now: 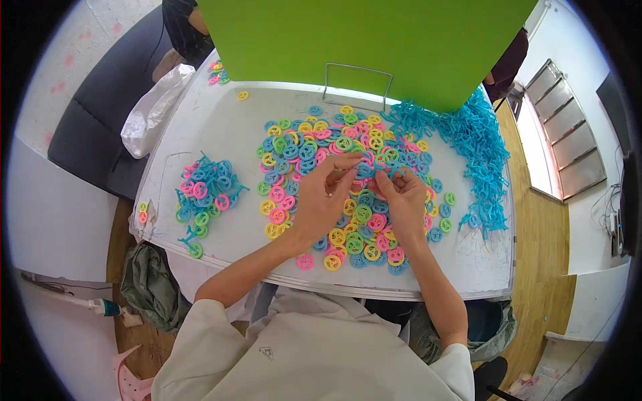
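Both my hands meet over a spread pile of small plastic wheels [354, 244] in pink, yellow, green and blue. My left hand [324, 197] is closed, its thumb and fingers pinching a small blue wheel [364, 171]. Against that wheel, my right hand [404, 200] pinches a blue branched plastic piece [394, 171], partly covered by the fingers. The two pieces touch or nearly touch; how they fit is too small to tell. To the left lies a heap of wheels with blue stems in them [212, 186].
A long mound of loose blue branched pieces [476, 150] lines the table's right side. A green panel [368, 47] stands across the far edge, with a wire stand [358, 85] before it. A clear plastic bag [157, 110] hangs at the far left edge. Other people sit beyond the panel.
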Available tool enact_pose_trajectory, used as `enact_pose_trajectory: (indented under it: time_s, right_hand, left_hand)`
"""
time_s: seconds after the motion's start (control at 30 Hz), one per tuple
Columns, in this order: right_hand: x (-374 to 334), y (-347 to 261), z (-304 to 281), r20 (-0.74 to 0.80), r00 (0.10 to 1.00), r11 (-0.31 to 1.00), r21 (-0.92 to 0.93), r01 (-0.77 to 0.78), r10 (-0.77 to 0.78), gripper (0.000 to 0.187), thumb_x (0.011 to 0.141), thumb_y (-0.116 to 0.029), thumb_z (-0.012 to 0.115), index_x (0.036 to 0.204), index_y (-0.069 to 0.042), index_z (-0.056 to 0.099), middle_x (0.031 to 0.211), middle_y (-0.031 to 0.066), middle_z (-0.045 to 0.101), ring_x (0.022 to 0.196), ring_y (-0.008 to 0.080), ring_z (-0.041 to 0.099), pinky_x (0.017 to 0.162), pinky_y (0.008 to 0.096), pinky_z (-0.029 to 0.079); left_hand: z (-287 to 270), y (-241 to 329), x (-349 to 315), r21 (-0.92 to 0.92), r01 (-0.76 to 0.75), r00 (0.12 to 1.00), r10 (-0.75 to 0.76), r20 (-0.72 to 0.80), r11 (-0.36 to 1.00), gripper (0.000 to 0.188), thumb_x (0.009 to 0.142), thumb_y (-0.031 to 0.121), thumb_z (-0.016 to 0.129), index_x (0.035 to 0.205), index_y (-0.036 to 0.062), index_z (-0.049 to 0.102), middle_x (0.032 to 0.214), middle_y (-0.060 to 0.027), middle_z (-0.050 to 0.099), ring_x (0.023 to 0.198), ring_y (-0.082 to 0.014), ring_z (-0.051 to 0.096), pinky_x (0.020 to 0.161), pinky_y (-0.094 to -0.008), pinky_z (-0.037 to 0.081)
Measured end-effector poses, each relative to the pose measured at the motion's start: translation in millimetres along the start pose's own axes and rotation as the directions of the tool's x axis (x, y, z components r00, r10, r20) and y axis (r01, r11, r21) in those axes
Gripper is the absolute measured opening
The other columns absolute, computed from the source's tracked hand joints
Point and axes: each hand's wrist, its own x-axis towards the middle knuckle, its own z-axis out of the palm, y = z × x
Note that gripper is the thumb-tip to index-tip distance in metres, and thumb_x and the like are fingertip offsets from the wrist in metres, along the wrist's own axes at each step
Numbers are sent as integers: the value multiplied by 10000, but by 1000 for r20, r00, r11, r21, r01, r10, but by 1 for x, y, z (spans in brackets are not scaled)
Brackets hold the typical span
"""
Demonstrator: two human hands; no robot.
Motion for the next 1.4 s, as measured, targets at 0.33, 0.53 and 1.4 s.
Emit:
enact_pose_trajectory:
  time_s: [0.33,0.53,1.4]
  right_hand:
    - [2,6,1,45,969,923,-295,246,-244,169,844,-43,673,980,17,592,873,71,657,772,102,638,687,221,515]
    - [2,2,5,53,983,953,-243,182,-174,250,931,-167,585,1099,18,572,950,57,625,801,79,616,653,214,495]
    - [17,-18,-29,138,980,815,546,-194,140,291,975,-220,504,1215,-55,495,1222,100,544,816,121,576,765,284,474]
  left_hand:
    - [-12,-2,6,101,99,991,-107,85,990,144,900,-27,540,1040,-24,570,1009,-91,608,865,-127,637,718,-251,539]
    - [-9,-1,2,408,-156,983,183,-28,899,166,795,-28,660,947,17,614,885,-97,622,781,-191,653,659,-267,528]
    - [-4,-19,8,495,36,988,-105,111,868,128,865,96,605,973,28,605,945,-78,638,816,-200,608,710,-299,481]
